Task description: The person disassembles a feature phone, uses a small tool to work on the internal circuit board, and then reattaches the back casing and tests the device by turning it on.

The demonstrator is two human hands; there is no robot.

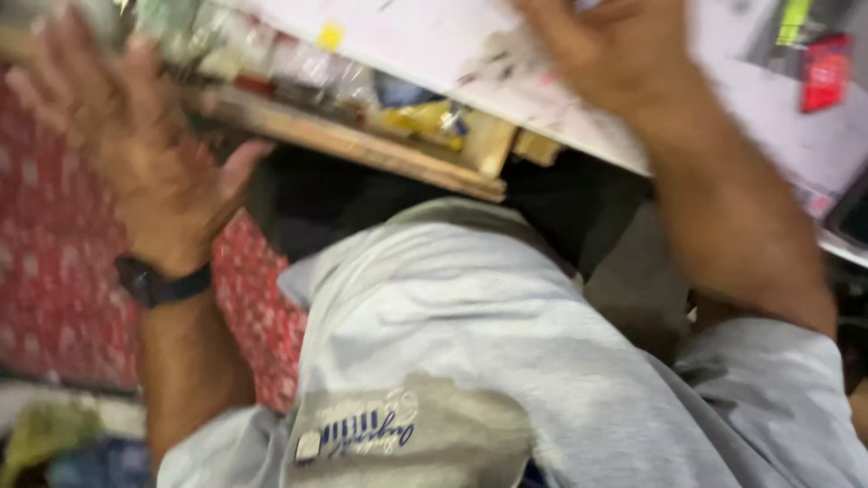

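The picture is blurred by motion. My left hand (136, 145), with a black band (163, 285) on the wrist, is raised at the upper left, fingers spread, beside the end of a wooden drawer (362, 149). The thumb is close to the drawer's front edge; I cannot tell whether it touches. My right hand (606, 54) lies over a white tabletop (425, 36) at the top, fingers curled and partly cut off by the frame. Nothing is visibly held in either hand. My grey shirt (470, 316) fills the lower middle.
The drawer holds several small items, among them a yellow packet (425, 117). A red patterned cloth (54, 262) hangs at the left. A red object (825, 72) lies on the tabletop at the far right. Dark space lies under the drawer.
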